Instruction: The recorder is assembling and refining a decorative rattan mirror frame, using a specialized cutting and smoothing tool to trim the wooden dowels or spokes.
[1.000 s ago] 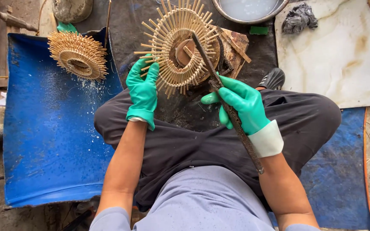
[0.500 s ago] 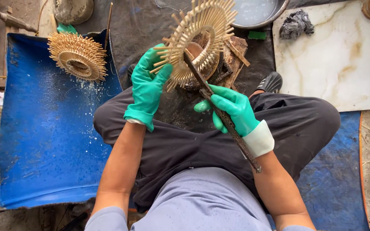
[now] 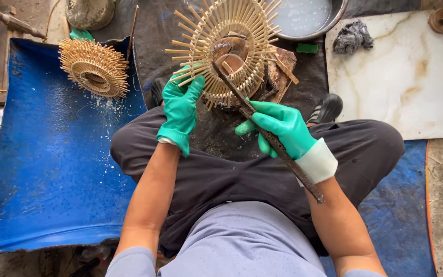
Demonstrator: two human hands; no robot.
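Note:
A round woven rattan piece (image 3: 229, 48) with many sticks poking outward stands tilted above my lap. My left hand (image 3: 181, 110), in a green glove, grips its lower left rim. My right hand (image 3: 280, 128), also in a green glove, is closed around a long dark metal tool (image 3: 267, 136). The tool's tip reaches into the centre of the woven piece, by a brown wooden core. The tool's other end runs back along my right wrist.
A second woven piece (image 3: 94, 67) lies on a blue sheet (image 3: 52, 169) at my left. A metal bowl of cloudy water (image 3: 303, 18) sits at the top. A white marble slab (image 3: 401, 77) with a dark rag (image 3: 352, 36) is at the right.
My left hand has turned and tilted the woven piece more upright and moved it up. The tool's tip has stayed at its centre.

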